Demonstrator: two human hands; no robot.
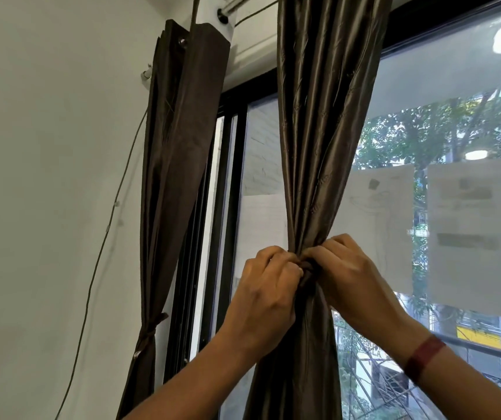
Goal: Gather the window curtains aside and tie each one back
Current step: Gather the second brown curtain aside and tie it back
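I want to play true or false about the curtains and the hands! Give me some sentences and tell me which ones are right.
1. The left hand and the right hand both pinch a dark band at the gathered waist of the middle curtain. True.
2. The curtain by the wall hangs loose with nothing tied round it. False: a tie is wrapped round it low down.
3. The red band is on the left wrist. False: it is on the right wrist.
4. Sheets of paper are stuck on the window glass. True.
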